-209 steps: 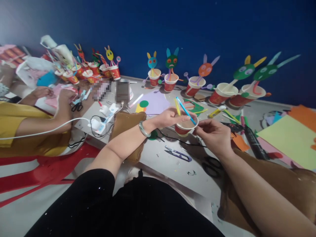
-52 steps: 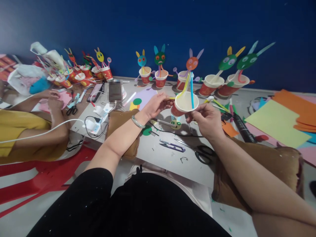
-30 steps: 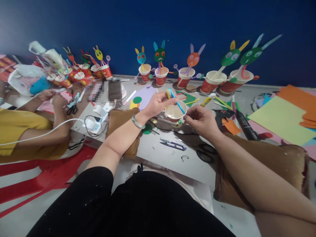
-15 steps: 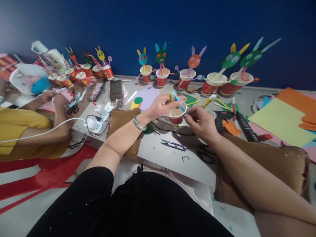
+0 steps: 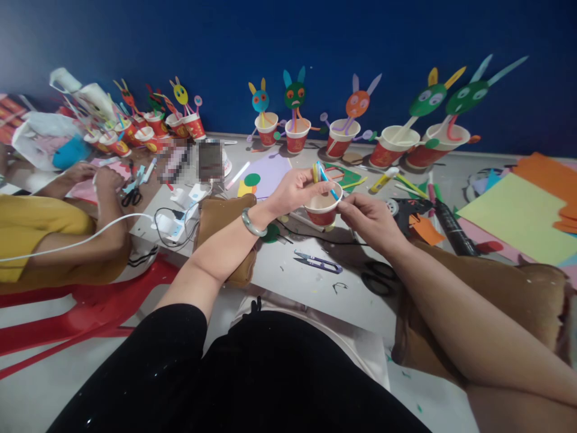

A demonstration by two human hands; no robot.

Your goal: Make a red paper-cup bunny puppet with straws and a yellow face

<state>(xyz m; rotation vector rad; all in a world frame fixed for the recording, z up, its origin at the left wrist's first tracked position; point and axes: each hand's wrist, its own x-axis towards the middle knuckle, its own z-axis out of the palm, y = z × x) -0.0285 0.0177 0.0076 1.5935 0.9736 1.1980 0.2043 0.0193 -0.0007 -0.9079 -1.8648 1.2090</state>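
A red and white paper cup (image 5: 321, 218) is tilted toward me between my two hands. My left hand (image 5: 295, 193) is at its far-left rim, closed on a thin blue strip (image 5: 323, 172) and a yellow piece (image 5: 315, 173) beside it. The blue strip slants down across the cup's mouth toward its right rim. Pinched together, the fingertips of my right hand (image 5: 367, 219) touch the cup's right side just below the rim. What lies between them is hidden. Purple thread snips (image 5: 318, 263) lie on the table in front of the cup.
Several cups with paper-headed figures, one a teal-eared figure (image 5: 295, 94), line the blue wall. Black scissors (image 5: 378, 278), a glue gun (image 5: 408, 210) and coloured paper (image 5: 514, 216) are to the right. A power strip (image 5: 178, 230) and a co-worker's hands (image 5: 106, 180) are at left.
My right fingertips have closed in against the cup's side, and less of the blue strip shows near them. My left hand keeps its grip. The view has shifted slightly.
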